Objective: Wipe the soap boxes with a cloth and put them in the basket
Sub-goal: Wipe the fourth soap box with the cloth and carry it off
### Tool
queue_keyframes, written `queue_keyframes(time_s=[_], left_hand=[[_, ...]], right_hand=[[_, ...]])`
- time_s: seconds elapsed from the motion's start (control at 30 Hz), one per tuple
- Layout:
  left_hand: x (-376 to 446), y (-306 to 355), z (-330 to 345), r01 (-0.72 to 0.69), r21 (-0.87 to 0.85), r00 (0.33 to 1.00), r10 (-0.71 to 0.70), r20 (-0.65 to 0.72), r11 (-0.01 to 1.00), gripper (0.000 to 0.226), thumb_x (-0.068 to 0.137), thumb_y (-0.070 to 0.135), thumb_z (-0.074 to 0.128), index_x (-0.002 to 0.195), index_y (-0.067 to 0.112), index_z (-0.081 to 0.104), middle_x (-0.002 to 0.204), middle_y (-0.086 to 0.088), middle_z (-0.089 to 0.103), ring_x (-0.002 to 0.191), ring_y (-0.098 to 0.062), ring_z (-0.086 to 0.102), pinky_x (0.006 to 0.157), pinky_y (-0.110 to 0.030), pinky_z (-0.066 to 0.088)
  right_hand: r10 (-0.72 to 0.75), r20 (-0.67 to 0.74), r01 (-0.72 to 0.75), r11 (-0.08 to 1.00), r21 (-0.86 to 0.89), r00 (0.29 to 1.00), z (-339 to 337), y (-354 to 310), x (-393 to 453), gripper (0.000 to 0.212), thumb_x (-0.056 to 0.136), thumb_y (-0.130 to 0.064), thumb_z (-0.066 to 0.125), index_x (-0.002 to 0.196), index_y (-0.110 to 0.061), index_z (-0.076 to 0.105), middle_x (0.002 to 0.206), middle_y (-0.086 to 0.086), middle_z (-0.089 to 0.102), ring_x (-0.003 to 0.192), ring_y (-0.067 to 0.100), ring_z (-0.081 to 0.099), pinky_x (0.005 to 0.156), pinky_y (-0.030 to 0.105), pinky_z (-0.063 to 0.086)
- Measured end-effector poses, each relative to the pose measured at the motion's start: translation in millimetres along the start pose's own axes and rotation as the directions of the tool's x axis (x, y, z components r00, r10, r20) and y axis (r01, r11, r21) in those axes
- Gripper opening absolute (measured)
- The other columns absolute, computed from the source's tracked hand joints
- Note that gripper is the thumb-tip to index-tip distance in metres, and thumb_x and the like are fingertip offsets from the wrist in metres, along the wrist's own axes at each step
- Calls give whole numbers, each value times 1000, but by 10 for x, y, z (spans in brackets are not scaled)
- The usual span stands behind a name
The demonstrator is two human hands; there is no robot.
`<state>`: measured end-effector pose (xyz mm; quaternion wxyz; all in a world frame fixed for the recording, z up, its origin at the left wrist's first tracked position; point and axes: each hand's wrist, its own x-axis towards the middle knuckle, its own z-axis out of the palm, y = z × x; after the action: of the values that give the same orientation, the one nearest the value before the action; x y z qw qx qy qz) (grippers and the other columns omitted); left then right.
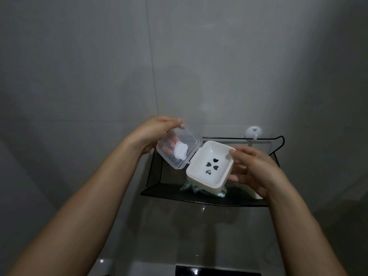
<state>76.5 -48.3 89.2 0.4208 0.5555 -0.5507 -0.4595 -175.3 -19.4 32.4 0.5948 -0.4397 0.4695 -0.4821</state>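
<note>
While the left hand point(151, 134) is gripping the clear lid point(177, 148), the right hand point(253, 170) is curling its fingers point(233, 178) around the soap box point(209, 166) (open, hovering over the basket point(159, 176)), with a cloth point(191, 188) peeking underneath.

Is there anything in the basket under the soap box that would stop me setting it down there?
Yes. A green and white cloth lies in the basket directly below the soap box, and something white sits behind the right hand.
</note>
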Motion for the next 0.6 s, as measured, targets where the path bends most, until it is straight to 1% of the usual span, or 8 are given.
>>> queue_keyframes(time_s=[0.07,0.13,0.2,0.3,0.37,0.43,0.53,0.6], left_hand=[[-30,2,-21,14,-21,999,-15,-46,1000,31,99,35,56,108,8,68,71,-15,65,48,-19,60,43,-30,56],[-95,-8,-59,25,-88,993,-35,-113,996,35,100,42,52,113,12,66,68,-5,65,54,-16,62,49,-30,56],[-224,-50,-78,2,-173,974,-41,-223,985,35,100,42,51,117,14,62,68,0,65,55,-12,63,55,-35,59],[-501,-183,15,-39,-185,899,-47,-436,982,30,99,32,57,127,21,57,101,-13,66,73,-21,66,75,-48,59],[-715,-276,176,-71,-173,858,-28,-513,982,37,96,23,63,132,25,53,107,-14,63,76,-25,65,74,-48,60],[-907,-332,353,-122,-199,832,-9,-554,972,44,94,18,65,134,27,50,103,-9,64,73,-24,67,68,-45,61],[-1102,-415,507,-164,-176,779,18,-627,971,51,92,12,66,138,28,51,104,-7,62,69,-16,69,59,-37,61],[-1215,-471,524,-175,-167,734,15,-679,970,55,92,7,65,140,27,50,106,-6,59,66,-10,69,53,-31,58]], right_hand=[[-5,1,5,1000,6,1000,27,-10,44,8,95,-6,60,95,-12,66,78,6,72,61,19,69,53,32,59],[-11,11,10,998,58,1000,36,-25,97,11,95,-4,59,100,-11,66,86,9,71,69,22,69,56,33,61],[-17,22,14,992,128,1000,43,-36,160,15,94,-3,59,105,-11,66,91,10,71,75,24,69,59,35,62],[-5,78,-12,976,217,997,100,-67,244,20,93,0,59,109,-12,65,95,11,72,75,23,71,58,37,61],[7,144,-41,971,236,990,173,-83,279,27,92,2,60,116,-11,64,102,13,71,78,24,73,57,37,60],[18,219,-70,970,234,976,268,-76,295,32,91,3,60,119,-12,63,106,16,69,83,26,73,57,35,60],[24,346,-111,965,236,938,454,-26,241,36,89,6,61,117,-16,65,107,20,71,87,29,74,61,36,61],[17,436,-119,971,208,900,577,33,172,41,88,8,61,119,-19,66,102,16,74,87,26,75,63,33,61]])
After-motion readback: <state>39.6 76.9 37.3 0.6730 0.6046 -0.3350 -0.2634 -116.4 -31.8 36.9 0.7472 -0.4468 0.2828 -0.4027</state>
